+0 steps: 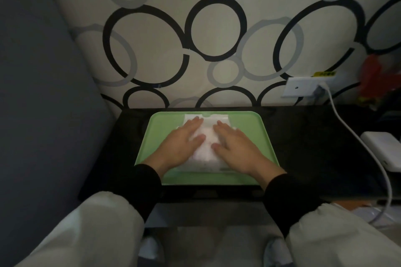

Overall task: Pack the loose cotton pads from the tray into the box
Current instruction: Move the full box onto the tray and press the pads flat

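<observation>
Pads (pixel 207 143): white mass in middle of tray (pixel 156 134), under both hands; loose or already boxed, cannot tell. Left hand (pixel 184 145) flat, fingers straight and a little spread, pressing on left half. Box (pixel 206 168): perhaps the pale edge at near side, with what looks like a flap at far side; unclear. Right hand (pixel 236 147) likewise flat, fingers spread, pressing on right half. No stray pads seen on bare green. Judged: packing late or done, with pressing down and closing perhaps left.

Black table (pixel 303 147) beneath tray. Grey cushion (pixel 43 115) far left, ringed wallpaper (pixel 217 28) behind, then socket (pixel 303 88), white cable (pixel 351 136), white charger (pixel 382 149), blurred red thing (pixel 373 78) far right.
</observation>
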### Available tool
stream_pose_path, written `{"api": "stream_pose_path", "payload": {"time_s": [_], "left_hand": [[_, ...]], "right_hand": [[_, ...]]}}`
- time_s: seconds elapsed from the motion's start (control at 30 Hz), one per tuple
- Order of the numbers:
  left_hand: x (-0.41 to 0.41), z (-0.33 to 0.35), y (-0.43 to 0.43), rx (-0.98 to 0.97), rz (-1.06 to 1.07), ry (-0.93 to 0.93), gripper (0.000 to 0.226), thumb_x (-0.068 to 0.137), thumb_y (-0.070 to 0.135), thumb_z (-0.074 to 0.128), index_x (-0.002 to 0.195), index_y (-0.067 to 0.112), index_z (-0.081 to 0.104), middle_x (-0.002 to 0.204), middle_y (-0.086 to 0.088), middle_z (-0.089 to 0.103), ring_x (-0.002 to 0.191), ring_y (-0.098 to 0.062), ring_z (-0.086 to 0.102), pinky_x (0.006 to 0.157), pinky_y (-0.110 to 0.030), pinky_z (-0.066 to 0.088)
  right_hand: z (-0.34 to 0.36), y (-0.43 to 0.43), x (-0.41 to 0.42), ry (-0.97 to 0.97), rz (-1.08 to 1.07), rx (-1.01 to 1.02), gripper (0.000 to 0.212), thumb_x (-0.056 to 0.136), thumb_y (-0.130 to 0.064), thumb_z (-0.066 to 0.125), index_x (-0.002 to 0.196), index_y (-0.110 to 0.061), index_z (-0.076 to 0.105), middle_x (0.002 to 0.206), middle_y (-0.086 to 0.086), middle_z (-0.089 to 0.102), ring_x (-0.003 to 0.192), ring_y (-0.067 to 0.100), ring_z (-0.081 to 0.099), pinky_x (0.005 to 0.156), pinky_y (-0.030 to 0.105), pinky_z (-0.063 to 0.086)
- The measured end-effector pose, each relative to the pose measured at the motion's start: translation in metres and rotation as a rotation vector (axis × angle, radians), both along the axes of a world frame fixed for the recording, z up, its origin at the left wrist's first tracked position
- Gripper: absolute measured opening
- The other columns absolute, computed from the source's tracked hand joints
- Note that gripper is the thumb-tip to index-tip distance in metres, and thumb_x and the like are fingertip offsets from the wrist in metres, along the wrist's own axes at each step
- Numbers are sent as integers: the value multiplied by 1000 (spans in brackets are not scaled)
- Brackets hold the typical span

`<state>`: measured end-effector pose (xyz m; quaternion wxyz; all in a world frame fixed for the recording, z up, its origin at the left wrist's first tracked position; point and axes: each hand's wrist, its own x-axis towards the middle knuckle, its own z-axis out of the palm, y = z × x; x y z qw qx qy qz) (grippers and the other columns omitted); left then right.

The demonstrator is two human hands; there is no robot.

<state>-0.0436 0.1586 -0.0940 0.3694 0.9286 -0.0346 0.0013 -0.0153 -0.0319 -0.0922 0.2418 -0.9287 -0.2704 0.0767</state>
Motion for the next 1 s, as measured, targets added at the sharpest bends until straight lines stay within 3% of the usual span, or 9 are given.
{"api": "stream_pose_path", "payload": {"time_s": [0.07,0.13,0.3,0.43,0.5,0.6,0.73,0.87,1.0], "left_hand": [[0,4,11,-260,209,-101,40,101,27,55,141,23,54,137,6,57,125,-13,53,94,-20,46],[7,-1,30,-332,398,-104,26,99,25,57,124,21,64,118,6,63,109,-11,59,82,-17,45],[20,-25,53,-559,581,246,29,100,28,53,76,14,62,69,-5,56,58,-19,48,62,-27,40],[23,-23,51,-593,531,301,27,100,33,53,83,15,64,69,-4,55,59,-17,46,57,-26,36],[24,-24,54,-649,490,295,25,98,31,57,80,16,66,69,-3,55,57,-15,44,56,-27,34],[24,-27,56,-706,476,277,18,96,25,61,89,14,74,75,-6,59,59,-14,46,54,-26,37],[26,-26,56,-746,483,194,16,96,12,62,101,23,72,78,-9,60,58,-14,45,52,-27,37],[22,-23,52,-794,454,107,23,95,2,59,103,19,72,71,-7,64,58,-15,51,58,-29,46],[14,-16,51,-869,478,111,24,98,3,54,100,15,74,92,-4,73,74,-19,70,63,-28,56]], "right_hand": [[8,-10,4,28,-162,321,49,100,-25,52,147,-19,41,152,-4,40,140,15,37,115,32,29],[13,-22,10,52,-328,507,39,99,-18,52,138,-18,51,130,-8,49,121,11,48,100,28,39],[-3,-38,28,370,-530,505,28,101,-28,50,118,-13,67,116,2,66,99,20,63,92,37,51],[-2,-30,27,473,-496,551,26,104,-22,45,96,-15,69,99,4,68,85,21,62,68,27,48],[-4,-26,29,492,-496,586,25,103,-21,48,90,-20,69,98,2,69,85,20,63,70,29,49],[-9,-25,30,554,-504,636,22,102,-19,50,102,-20,72,105,2,72,96,25,68,87,38,54],[-11,-23,31,559,-506,745,29,99,-11,53,124,-17,67,109,3,73,98,27,70,82,38,55],[-8,-25,28,514,-470,743,30,99,-7,53,118,-26,68,99,-1,73,89,18,70,70,29,56],[-6,-30,25,476,-471,752,27,96,-6,59,119,-16,68,103,3,72,91,19,70,71,28,57]]}}
